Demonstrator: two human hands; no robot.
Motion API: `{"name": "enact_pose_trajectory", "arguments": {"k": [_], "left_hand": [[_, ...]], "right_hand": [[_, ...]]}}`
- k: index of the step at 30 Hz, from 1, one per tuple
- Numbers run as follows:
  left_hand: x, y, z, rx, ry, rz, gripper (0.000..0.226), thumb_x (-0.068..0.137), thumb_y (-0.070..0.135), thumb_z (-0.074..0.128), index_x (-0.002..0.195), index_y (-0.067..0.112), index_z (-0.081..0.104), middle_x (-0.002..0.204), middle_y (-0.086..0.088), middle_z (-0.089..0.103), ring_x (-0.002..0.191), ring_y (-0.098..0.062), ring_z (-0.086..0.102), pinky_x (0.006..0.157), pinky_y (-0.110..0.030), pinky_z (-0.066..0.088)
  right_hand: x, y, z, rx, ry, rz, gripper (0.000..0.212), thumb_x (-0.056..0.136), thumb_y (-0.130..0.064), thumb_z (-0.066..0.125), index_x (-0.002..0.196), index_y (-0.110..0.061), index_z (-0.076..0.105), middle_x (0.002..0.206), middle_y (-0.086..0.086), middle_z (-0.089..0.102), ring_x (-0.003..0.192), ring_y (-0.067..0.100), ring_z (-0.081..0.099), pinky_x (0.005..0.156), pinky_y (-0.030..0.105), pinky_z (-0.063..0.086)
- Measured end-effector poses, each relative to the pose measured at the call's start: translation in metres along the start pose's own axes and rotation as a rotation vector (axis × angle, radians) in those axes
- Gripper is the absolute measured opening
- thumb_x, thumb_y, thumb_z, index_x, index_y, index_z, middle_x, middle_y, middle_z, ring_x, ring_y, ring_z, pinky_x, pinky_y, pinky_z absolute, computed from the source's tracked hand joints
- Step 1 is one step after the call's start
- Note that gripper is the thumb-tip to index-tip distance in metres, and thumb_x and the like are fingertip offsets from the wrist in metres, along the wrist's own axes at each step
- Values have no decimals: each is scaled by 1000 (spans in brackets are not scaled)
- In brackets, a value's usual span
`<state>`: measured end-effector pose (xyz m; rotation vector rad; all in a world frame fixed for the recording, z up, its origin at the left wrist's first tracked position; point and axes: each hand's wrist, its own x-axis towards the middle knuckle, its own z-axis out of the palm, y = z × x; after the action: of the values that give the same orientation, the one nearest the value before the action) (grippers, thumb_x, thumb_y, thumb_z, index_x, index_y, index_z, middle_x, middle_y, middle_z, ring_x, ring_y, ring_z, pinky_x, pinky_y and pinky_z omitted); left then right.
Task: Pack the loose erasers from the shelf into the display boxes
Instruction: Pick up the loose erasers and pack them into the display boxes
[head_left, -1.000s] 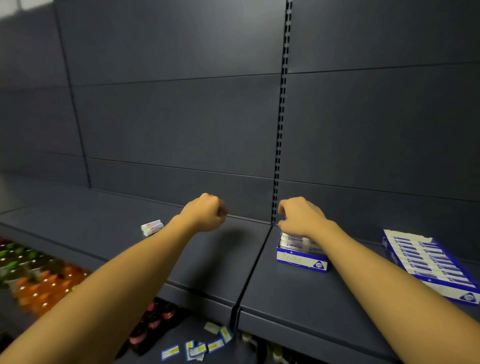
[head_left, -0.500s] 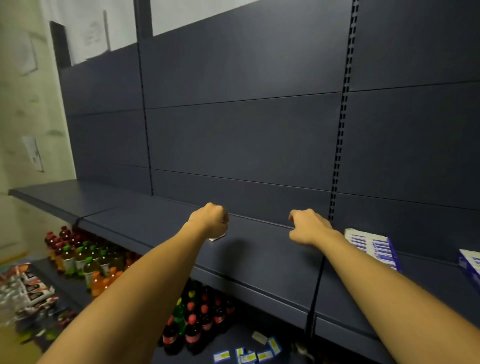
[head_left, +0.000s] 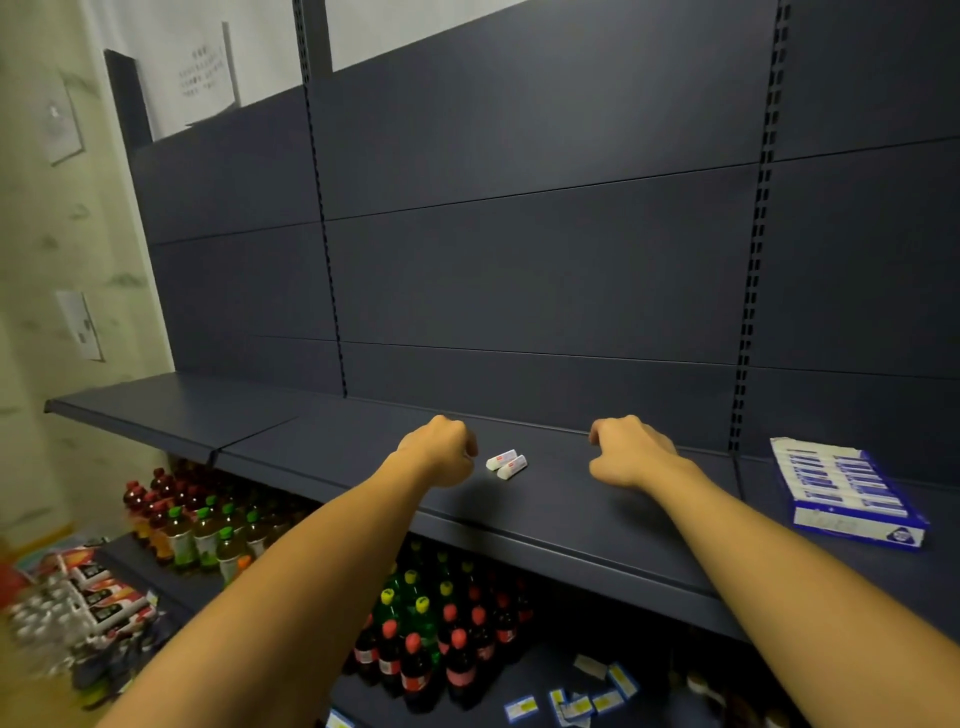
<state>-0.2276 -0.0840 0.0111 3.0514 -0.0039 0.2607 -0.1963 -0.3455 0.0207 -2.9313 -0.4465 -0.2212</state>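
Between hands on shelf: two loose erasers, untouched

Dark grey metal shelf, matt, smooth painted finish. Blue-and-white cardboard display box, slightly glossy print. Two small white erasers in paper sleeves, matt.

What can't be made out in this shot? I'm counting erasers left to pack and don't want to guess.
Head view only:
- left hand: fingers curled away from the camera, so whether it holds an eraser is hidden.
- right hand: the same, fingertips hidden by its own back.
- two loose erasers: label print too small to read.
- display box: how full it is stays unclear.
- blue and yellow packets on the lower shelf: too small to identify.
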Motion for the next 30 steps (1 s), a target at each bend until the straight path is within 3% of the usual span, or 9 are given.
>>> {"name": "enact_pose_trajectory", "arguments": {"k": [9, 15, 22, 30], "left_hand": [[38, -20, 24, -29, -7, 53, 25, 96, 17, 58, 117, 15, 72, 113, -7, 70, 96, -25, 67, 87, -40, 59], [79, -20, 35, -62, -9, 22, 22, 95, 20, 60, 112, 15, 73, 110, -6, 69, 93, -25, 66, 82, -39, 59], [121, -13, 49, -92, -89, -10, 18, 85, 33, 69, 84, 16, 75, 92, -6, 69, 84, -25, 67, 67, -35, 55], [144, -23, 59, -67, -193, 40, 35, 77, 49, 73, 66, 15, 73, 71, -2, 68, 75, -25, 68, 69, -41, 60]], "right_hand": [[34, -27, 20, 11, -4, -39, 40, 82, -15, 57, 121, -24, 62, 119, 5, 61, 102, 28, 62, 81, 37, 54], [76, -26, 25, 84, -31, -104, 33, 82, -8, 58, 105, -28, 70, 112, 0, 65, 98, 23, 64, 84, 38, 57], [109, -23, 43, 126, -61, -181, 32, 83, -7, 61, 103, -30, 71, 107, -5, 66, 96, 19, 65, 85, 38, 57], [124, -24, 53, 134, -77, -191, 28, 82, -13, 63, 102, -30, 73, 106, -8, 68, 92, 14, 65, 83, 33, 57]]}}
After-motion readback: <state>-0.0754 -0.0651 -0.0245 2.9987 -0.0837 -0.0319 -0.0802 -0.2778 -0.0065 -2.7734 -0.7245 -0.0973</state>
